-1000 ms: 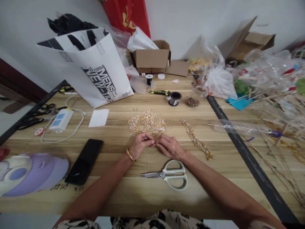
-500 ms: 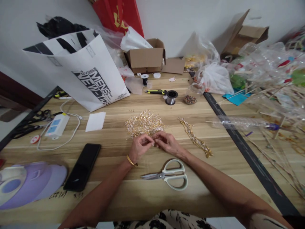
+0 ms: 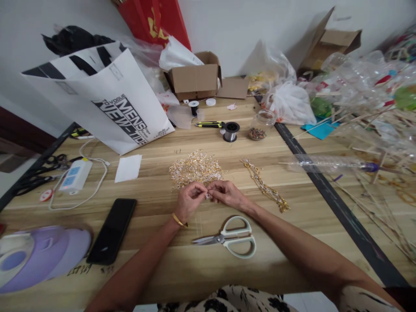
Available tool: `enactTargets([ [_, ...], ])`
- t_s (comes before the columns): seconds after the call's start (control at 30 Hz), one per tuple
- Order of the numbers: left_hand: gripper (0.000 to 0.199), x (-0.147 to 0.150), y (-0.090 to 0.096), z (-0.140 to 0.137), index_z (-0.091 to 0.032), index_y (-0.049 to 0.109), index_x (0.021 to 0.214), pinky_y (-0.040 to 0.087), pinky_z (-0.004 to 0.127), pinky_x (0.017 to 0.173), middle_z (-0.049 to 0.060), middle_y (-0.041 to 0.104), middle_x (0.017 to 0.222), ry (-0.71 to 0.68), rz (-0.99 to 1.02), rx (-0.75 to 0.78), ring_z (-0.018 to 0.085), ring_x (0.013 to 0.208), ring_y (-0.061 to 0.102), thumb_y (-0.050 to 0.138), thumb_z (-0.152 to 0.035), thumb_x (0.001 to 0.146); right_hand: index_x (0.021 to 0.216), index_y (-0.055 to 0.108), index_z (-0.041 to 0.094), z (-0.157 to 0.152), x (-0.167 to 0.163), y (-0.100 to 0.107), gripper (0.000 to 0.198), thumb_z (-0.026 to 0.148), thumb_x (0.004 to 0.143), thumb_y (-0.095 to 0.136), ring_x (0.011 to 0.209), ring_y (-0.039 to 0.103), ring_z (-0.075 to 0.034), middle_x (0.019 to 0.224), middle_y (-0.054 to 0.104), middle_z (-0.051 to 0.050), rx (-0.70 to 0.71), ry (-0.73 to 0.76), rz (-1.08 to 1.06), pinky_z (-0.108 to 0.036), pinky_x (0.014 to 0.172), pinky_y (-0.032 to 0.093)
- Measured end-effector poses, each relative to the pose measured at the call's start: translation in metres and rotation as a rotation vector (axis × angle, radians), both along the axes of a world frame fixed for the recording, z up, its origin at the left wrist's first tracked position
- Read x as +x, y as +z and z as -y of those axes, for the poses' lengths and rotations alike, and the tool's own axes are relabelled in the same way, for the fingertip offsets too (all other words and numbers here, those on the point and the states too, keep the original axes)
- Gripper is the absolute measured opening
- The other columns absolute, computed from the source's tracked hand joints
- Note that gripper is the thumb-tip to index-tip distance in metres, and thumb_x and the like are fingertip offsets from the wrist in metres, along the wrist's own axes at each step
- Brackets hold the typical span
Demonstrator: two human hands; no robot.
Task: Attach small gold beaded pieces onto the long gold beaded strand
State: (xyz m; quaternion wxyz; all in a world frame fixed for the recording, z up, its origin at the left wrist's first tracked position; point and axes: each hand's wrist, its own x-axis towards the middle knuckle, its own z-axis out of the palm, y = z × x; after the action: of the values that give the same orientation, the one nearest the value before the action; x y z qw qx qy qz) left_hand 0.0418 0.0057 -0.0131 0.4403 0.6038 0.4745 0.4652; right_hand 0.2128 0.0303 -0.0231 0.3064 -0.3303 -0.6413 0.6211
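My left hand [image 3: 190,201] and my right hand [image 3: 227,193] meet fingertip to fingertip just in front of a pile of gold and clear beaded strands [image 3: 195,169]. Both are closed in a pinch. Below the touching fingertips shows a small shiny ring-shaped piece [image 3: 207,196]; it is too small to make out fully, and which fingers bear it cannot be told. Scissors with pale handles [image 3: 238,236] lie nearer to me, blades pointing left. To the right of my right hand rests a bundle of gold beaded strands [image 3: 264,185].
A spool of thin wire [image 3: 231,131], a yellow-black cutter [image 3: 209,124] and a clear jar of beads [image 3: 260,125] stand farther back. Left are a phone [image 3: 112,232], a power strip [image 3: 76,175] and a white paper bag [image 3: 107,99]. A plastic-wrapped rod [image 3: 328,163] lies right.
The small ring-shaped piece shows more clearly below my fingertips. My hands stay pinched together in nearly the same place; the view has shifted slightly.
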Motion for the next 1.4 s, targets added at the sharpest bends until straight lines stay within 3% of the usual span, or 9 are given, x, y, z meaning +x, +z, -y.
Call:
enactTargets([
  [0.53,0.004,-0.0003,-0.0007,0.0034,-0.017,0.062,0.072,0.050,0.025,0.070,0.004,0.062,0.077,0.012,-0.070,0.040,0.014,0.072,0.059,0.064,-0.019,0.072,0.085,0.061,0.012,-0.0022,0.0012,-0.0025,0.025,0.037,0.082,0.058,0.054,0.053,-0.008,0.064,0.057,0.000,-0.037,0.051,-0.025,-0.019,0.051,0.042],
  [0.9,0.005,0.0016,0.0017,0.0041,-0.017,0.061,0.073,0.050,0.024,0.068,0.003,0.061,0.076,0.035,-0.051,-0.005,0.013,0.069,0.060,0.065,-0.019,0.071,0.086,0.059,0.013,-0.0004,0.0021,-0.0014,0.021,0.034,0.086,0.054,0.054,0.050,-0.008,0.062,0.054,0.002,0.075,0.019,0.036,-0.018,0.051,0.038],
  [1.4,0.004,0.0028,0.0029,0.0040,-0.017,0.061,0.073,0.050,0.023,0.067,0.002,0.062,0.075,0.038,-0.052,0.013,0.013,0.068,0.060,0.064,-0.018,0.071,0.085,0.058,0.013,-0.0011,0.0015,0.0022,0.022,0.034,0.085,0.054,0.053,0.048,-0.008,0.062,0.054,0.002,0.053,0.030,0.044,-0.018,0.050,0.036],
])
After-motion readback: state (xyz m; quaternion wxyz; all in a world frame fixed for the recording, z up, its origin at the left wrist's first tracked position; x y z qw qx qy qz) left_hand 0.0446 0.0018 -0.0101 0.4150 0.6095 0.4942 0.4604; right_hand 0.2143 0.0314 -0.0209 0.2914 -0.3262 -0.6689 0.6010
